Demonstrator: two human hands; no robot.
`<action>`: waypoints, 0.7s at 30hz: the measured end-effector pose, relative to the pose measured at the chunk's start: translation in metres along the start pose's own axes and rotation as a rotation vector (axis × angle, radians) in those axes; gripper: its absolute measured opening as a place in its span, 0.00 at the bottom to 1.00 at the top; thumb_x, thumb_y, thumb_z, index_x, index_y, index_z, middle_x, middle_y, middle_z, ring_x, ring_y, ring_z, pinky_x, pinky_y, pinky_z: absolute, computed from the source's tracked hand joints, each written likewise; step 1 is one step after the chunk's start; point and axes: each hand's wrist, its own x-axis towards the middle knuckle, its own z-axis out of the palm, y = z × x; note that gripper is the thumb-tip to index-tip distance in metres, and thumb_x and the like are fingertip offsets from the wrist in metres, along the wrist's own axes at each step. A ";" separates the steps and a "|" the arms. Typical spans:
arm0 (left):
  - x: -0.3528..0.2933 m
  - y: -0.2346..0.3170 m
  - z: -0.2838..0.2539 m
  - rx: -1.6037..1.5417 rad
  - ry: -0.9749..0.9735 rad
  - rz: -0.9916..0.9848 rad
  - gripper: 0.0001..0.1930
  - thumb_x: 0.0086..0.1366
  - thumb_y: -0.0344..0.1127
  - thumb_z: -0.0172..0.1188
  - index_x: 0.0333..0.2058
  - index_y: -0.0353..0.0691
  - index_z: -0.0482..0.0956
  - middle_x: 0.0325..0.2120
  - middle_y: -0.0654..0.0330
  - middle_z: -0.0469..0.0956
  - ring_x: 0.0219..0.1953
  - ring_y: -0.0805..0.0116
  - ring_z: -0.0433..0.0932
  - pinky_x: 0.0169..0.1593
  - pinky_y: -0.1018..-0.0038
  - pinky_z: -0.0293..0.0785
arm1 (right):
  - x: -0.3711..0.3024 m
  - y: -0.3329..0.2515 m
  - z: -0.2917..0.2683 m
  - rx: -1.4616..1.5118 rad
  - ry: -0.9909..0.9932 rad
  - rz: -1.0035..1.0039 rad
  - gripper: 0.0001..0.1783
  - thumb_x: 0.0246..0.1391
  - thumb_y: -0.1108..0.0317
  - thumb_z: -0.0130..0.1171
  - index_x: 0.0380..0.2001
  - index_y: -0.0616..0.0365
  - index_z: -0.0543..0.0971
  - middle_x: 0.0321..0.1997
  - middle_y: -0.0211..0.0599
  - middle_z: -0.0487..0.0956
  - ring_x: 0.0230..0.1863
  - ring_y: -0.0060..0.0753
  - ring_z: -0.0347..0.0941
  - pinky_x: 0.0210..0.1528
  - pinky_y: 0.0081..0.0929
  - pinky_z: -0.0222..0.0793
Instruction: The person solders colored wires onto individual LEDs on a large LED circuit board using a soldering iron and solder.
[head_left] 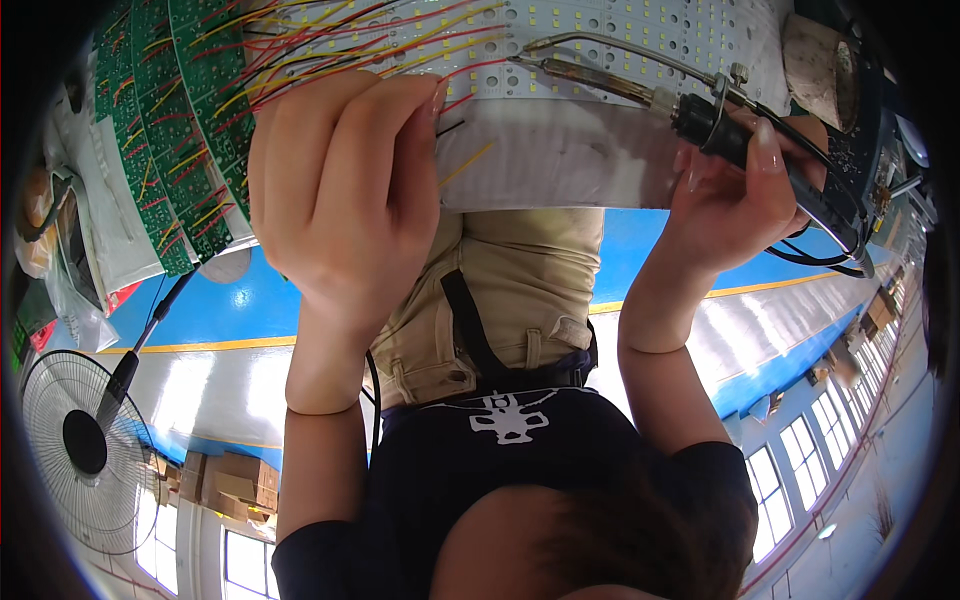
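Observation:
My right hand (735, 195) is wrapped around the black handle of a soldering iron (600, 82), which has a thin curved metal feed tube fixed alongside it. The iron's tip points left and meets the end of a red wire (475, 68) on a white LED board (560, 22). My left hand (345, 190) is closed, its thumb and finger pinching that red wire near its middle. More red, yellow and black wires (330, 42) fan out over the board behind my left hand. Short loose wire ends show beside its fingertips.
Green circuit boards (165, 130) with short coloured wires lie at the left. A stained round container (820, 70) stands at the right, near looped black cable (820, 264). A standing fan (85, 440) is at lower left, with cardboard boxes (240, 482) beyond.

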 end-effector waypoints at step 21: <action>0.002 -0.001 -0.003 0.006 -0.017 0.047 0.07 0.48 0.22 0.66 0.28 0.39 0.80 0.26 0.62 0.75 0.27 0.67 0.74 0.31 0.75 0.70 | 0.002 -0.002 -0.004 0.022 -0.068 0.028 0.06 0.45 0.75 0.55 0.23 0.67 0.69 0.13 0.44 0.68 0.07 0.32 0.63 0.11 0.24 0.61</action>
